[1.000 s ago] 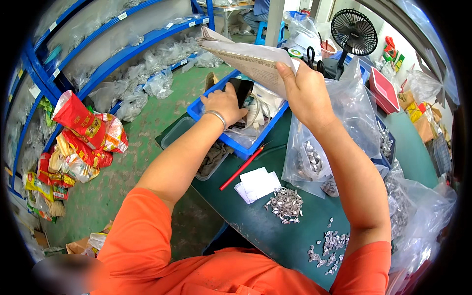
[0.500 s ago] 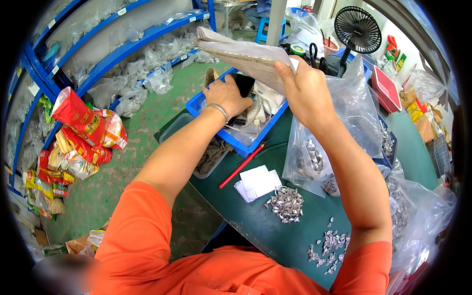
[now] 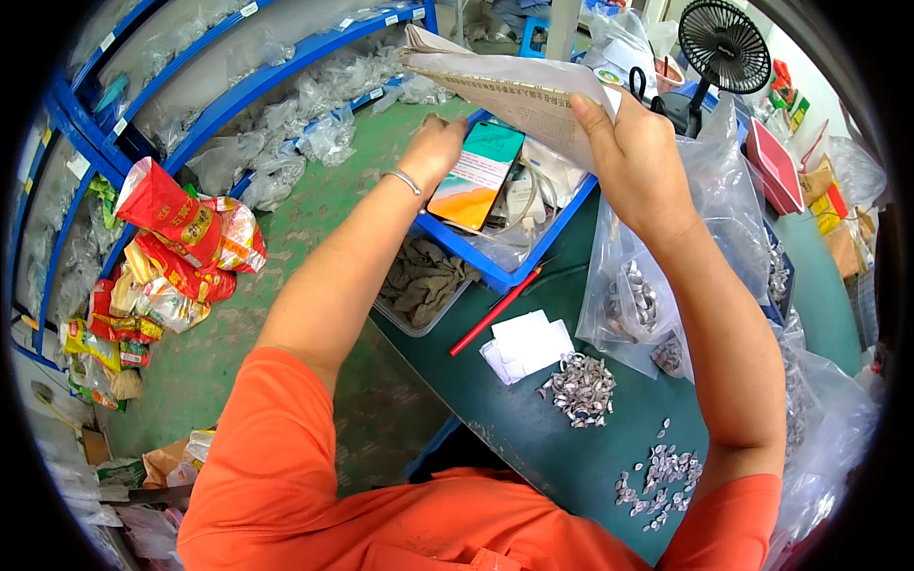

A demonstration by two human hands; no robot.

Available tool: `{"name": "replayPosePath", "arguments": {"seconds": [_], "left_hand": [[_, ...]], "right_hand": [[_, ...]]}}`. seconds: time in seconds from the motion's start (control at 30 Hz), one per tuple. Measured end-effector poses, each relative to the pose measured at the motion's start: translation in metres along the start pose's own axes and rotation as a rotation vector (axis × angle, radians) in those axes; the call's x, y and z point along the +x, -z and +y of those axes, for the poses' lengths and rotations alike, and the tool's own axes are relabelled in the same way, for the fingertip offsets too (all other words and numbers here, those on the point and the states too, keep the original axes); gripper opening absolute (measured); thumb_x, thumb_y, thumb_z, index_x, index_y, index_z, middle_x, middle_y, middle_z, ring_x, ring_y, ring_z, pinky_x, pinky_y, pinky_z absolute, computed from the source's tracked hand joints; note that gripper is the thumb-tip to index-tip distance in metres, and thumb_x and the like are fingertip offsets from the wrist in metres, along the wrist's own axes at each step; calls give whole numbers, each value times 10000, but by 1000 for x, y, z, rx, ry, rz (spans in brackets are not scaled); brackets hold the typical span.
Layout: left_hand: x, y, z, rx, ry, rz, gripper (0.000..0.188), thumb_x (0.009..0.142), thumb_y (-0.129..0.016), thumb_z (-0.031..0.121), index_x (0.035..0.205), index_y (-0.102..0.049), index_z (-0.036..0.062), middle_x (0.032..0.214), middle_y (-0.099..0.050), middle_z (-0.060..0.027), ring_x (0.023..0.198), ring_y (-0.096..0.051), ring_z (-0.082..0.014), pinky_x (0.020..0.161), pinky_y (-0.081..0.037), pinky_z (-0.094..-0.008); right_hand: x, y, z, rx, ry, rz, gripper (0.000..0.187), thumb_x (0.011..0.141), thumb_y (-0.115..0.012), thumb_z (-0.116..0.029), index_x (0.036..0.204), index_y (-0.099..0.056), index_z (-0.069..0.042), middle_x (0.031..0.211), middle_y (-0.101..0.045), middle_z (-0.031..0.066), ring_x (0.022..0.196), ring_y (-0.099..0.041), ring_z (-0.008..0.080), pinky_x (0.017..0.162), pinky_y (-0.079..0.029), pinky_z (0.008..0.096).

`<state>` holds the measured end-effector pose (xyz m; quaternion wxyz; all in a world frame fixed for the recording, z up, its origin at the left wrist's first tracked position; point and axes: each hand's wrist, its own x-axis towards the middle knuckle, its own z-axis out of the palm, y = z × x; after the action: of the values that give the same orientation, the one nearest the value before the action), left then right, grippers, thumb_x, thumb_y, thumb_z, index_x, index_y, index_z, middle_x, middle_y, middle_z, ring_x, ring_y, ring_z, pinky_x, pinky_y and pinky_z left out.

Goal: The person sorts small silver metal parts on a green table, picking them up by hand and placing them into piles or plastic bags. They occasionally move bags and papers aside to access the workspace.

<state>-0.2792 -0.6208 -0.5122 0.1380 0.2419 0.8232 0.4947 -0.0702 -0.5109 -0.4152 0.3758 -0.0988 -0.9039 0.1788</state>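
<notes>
My right hand (image 3: 633,157) pinches a folded stack of printed paper, like a newspaper (image 3: 533,100), and holds it up over the far side of a blue tray (image 3: 495,271). In the tray lies a phone (image 3: 479,176) with its screen lit in green, white and orange, next to a pale cable (image 3: 524,195). My left hand (image 3: 438,147) is closed at the tray's far left edge, beside the phone. Its fingertips are partly hidden, so what they grip cannot be made out.
On the green table (image 3: 543,457) are a red pencil (image 3: 495,312), white paper slips (image 3: 526,343) and two heaps of small metal pieces (image 3: 581,388). Clear bags (image 3: 609,314) of metal parts lie right. A fan (image 3: 724,48) stands behind; blue shelves (image 3: 209,124) line the left.
My left hand has moved off the phone to the tray's edge. The phone's screen, dark before, is lit. The newspaper stays in my right hand; the whole view has shifted slightly.
</notes>
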Motion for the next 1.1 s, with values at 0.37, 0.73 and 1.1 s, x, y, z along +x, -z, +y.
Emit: {"name": "replayPosePath", "arguments": {"seconds": [0.37, 0.73, 1.1], "left_hand": [[-11, 13, 5, -341, 186, -81, 590, 981, -357, 406, 1355, -388, -48, 1091, -605, -291, 952, -611, -335, 876, -455, -410], [-13, 19, 8, -420, 228, -123, 580, 998, -352, 411, 1337, -375, -59, 1172, -575, -312, 1054, -589, -353, 928, -470, -410], [-10, 19, 1, -436, 220, -129, 554, 1002, -359, 390, 1328, -379, -58, 1161, -578, -299, 1049, -593, -349, 914, -480, -412]], "right_hand": [[-4, -2, 0, -27, 26, 16, 380, 947, -520, -286, 884, -573, 86, 731, -617, 290, 741, -619, 450, 677, -498, 480], [-6, -2, -1, -52, 31, -3, 351, 949, -522, -270, 922, -579, 75, 723, -621, 282, 728, -632, 435, 662, -506, 470], [-8, -5, -1, -68, 47, -20, 330, 952, -521, -253, 968, -583, 71, 740, -629, 276, 717, -638, 424, 652, -519, 454]]}}
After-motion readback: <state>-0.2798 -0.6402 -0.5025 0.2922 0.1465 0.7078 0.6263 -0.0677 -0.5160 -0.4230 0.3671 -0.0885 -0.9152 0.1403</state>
